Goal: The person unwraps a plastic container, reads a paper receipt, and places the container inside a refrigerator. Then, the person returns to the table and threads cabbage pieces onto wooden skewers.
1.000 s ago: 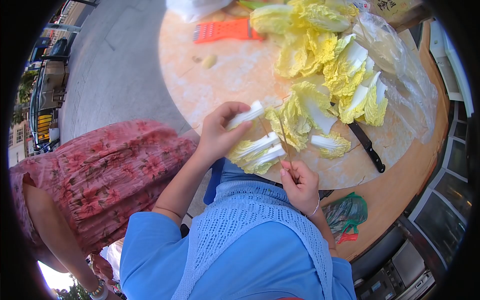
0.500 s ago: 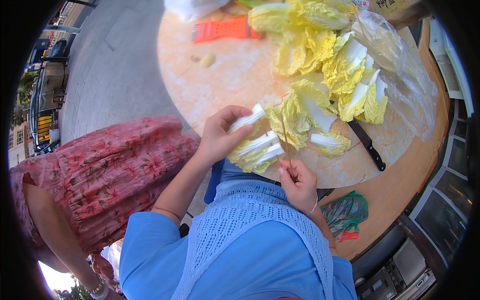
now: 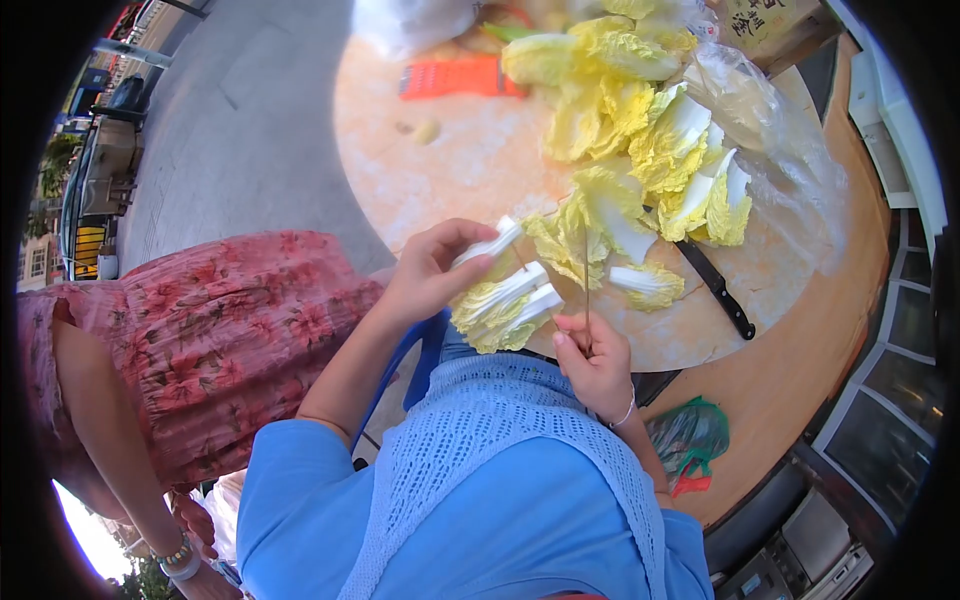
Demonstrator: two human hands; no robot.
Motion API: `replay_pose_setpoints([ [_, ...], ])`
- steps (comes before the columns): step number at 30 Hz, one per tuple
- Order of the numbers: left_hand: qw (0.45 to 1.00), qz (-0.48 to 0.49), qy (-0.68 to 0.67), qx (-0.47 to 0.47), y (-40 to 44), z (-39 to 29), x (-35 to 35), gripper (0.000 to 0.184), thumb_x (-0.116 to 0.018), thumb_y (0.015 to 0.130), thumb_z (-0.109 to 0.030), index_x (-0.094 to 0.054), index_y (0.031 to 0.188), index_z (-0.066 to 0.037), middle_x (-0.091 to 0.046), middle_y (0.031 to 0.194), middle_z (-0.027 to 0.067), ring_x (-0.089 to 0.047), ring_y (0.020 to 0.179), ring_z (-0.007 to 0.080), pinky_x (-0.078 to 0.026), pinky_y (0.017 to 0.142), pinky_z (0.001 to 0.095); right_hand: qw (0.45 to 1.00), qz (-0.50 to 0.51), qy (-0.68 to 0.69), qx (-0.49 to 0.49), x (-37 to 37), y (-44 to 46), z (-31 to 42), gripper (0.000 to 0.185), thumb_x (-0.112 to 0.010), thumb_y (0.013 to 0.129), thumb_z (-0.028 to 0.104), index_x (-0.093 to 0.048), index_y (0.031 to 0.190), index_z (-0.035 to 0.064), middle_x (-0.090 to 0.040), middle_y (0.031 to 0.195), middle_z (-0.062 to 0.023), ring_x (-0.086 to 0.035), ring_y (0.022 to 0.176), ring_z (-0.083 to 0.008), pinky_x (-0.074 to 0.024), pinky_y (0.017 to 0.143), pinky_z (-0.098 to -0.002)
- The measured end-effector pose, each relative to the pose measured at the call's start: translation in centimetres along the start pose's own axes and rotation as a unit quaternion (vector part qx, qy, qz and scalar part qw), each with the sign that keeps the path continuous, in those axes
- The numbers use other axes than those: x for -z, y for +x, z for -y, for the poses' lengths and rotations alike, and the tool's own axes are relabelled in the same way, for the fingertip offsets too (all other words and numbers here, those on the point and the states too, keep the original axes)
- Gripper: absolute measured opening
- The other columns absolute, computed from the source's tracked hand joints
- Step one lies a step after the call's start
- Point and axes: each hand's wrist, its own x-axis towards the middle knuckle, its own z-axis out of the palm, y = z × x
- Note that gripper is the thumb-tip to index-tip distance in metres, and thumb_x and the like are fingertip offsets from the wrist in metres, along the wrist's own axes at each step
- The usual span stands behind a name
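My left hand [image 3: 440,265] pinches a piece of napa cabbage leaf [image 3: 502,238] by its white stalk. More cut cabbage pieces [image 3: 515,298] hang just below its fingers, over the table edge. Thin wooden skewers [image 3: 587,265] are in the closed fingers of my right hand [image 3: 597,365]; one points up, and another seems to run toward the cabbage pieces. How far that one goes into them is hidden. Beyond my hands lie a loose yellow leaf [image 3: 625,225] and a small cut piece [image 3: 648,285].
A black-handled knife [image 3: 720,290] lies to the right, its blade partly under leaves. A cabbage leaf pile [image 3: 610,100], clear plastic bag [image 3: 775,130] and orange grater [image 3: 455,78] sit on the round table [image 3: 400,185]. At left stands a person in a floral dress [image 3: 230,340].
The view has shifted slightly. The upright skewer in my right hand has swung from a leftward lean to nearly straight up. My left hand keeps its hold on the cabbage piece.
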Motion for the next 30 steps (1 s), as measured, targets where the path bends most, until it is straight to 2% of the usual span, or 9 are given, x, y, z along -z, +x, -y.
replay_pose_setpoints([
  [4, 1.000, 0.015, 0.021, -0.005, -0.5, -0.8, 0.2, 0.025, -0.061, 0.083, -0.002, -0.056, 0.107, 0.003, -0.060, 0.100, 0.0066, -0.057, 0.092, 0.0104, -0.046, 0.081, 0.0241, 1.000, 0.013, 0.019, 0.011, -0.1, -0.4, 1.1, 0.013, -0.058, 0.085, 0.003, -0.057, 0.096, -0.0052, -0.045, 0.055, 0.0050, -0.037, 0.048, -0.0001, -0.0288, 0.043, -0.0191],
  [7, 0.999, 0.031, 0.027, -0.006, -0.7, -1.9, 0.2, 0.025, -0.061, 0.084, -0.002, -0.056, 0.108, 0.002, -0.061, 0.100, 0.0059, -0.057, 0.091, 0.0099, -0.047, 0.080, 0.0237, 0.994, 0.020, -0.082, 0.068, 0.0, -0.7, 1.8, 0.013, -0.057, 0.085, 0.002, -0.056, 0.097, -0.0049, -0.046, 0.056, 0.0047, -0.038, 0.049, 0.0000, -0.0293, 0.044, -0.0184],
  [9, 0.999, 0.038, 0.021, -0.012, -0.9, -2.8, 0.0, 0.025, -0.060, 0.084, -0.002, -0.056, 0.108, 0.002, -0.061, 0.100, 0.0056, -0.057, 0.091, 0.0096, -0.047, 0.080, 0.0235, 0.998, 0.035, 0.040, 0.023, 0.0, -0.8, 2.7, 0.013, -0.056, 0.086, 0.002, -0.055, 0.098, -0.0046, -0.047, 0.057, 0.0044, -0.039, 0.050, -0.0002, -0.0300, 0.044, -0.0177],
  [16, 0.999, 0.045, 0.003, 0.011, -0.7, -4.4, -0.4, 0.027, -0.061, 0.084, -0.004, -0.056, 0.109, 0.004, -0.060, 0.102, 0.0062, -0.056, 0.096, 0.0111, -0.045, 0.085, 0.0255, 0.997, 0.045, -0.007, 0.057, 1.0, -0.3, 3.6, 0.014, -0.056, 0.086, 0.002, -0.054, 0.099, -0.0044, -0.048, 0.058, 0.0040, -0.040, 0.051, -0.0004, -0.0305, 0.045, -0.0173],
  [19, 0.997, 0.081, -0.003, 0.018, -0.4, -4.7, -0.3, 0.027, -0.061, 0.084, -0.004, -0.056, 0.110, 0.003, -0.060, 0.103, 0.0056, -0.056, 0.095, 0.0107, -0.045, 0.085, 0.0248, 0.985, 0.088, 0.147, 0.018, 1.8, 0.6, 3.6, 0.017, -0.053, 0.086, -0.002, -0.052, 0.103, -0.0021, -0.049, 0.061, 0.0027, -0.042, 0.050, -0.0015, -0.0310, 0.044, -0.0171],
  [21, 0.994, 0.106, -0.006, -0.013, -0.1, -4.0, -1.3, 0.026, -0.063, 0.082, -0.004, -0.059, 0.107, -0.001, -0.062, 0.102, 0.0056, -0.058, 0.089, 0.0086, -0.046, 0.080, 0.0220, 0.985, 0.044, -0.126, 0.111, 1.8, 1.1, 3.5, 0.016, -0.054, 0.087, 0.000, -0.053, 0.102, -0.0027, -0.049, 0.061, 0.0032, -0.042, 0.049, -0.0012, -0.0308, 0.044, -0.0169],
  [22, 0.994, 0.106, -0.010, -0.013, 0.0, -3.8, -1.4, 0.026, -0.063, 0.082, -0.004, -0.059, 0.107, -0.001, -0.062, 0.102, 0.0056, -0.058, 0.089, 0.0086, -0.046, 0.080, 0.0220, 0.985, 0.045, -0.129, 0.109, 1.9, 1.1, 3.7, 0.016, -0.054, 0.087, 0.000, -0.053, 0.102, -0.0027, -0.049, 0.061, 0.0032, -0.042, 0.049, -0.0012, -0.0308, 0.044, -0.0169],
  [28, 0.995, 0.079, -0.063, -0.019, 2.1, -4.5, -1.0, 0.041, -0.060, 0.087, -0.025, -0.052, 0.119, -0.001, -0.061, 0.105, 0.0067, -0.057, 0.095, 0.0114, -0.044, 0.084, 0.0242, 0.992, 0.014, -0.081, 0.096, 2.3, 1.7, 4.9, 0.016, -0.055, 0.087, 0.001, -0.054, 0.103, -0.0025, -0.052, 0.066, 0.0021, -0.044, 0.052, -0.0015, -0.0344, 0.047, -0.0168],
  [30, 0.992, 0.126, -0.014, -0.006, 3.1, -4.5, -0.3, 0.051, -0.059, 0.086, -0.035, -0.048, 0.122, -0.001, -0.061, 0.105, 0.0071, -0.056, 0.097, 0.0128, -0.043, 0.086, 0.0247, 0.992, 0.027, -0.062, 0.108, 2.5, 1.9, 5.2, 0.017, -0.054, 0.088, 0.002, -0.053, 0.105, -0.0024, -0.053, 0.067, 0.0015, -0.045, 0.054, -0.0020, -0.0355, 0.048, -0.0167],
])
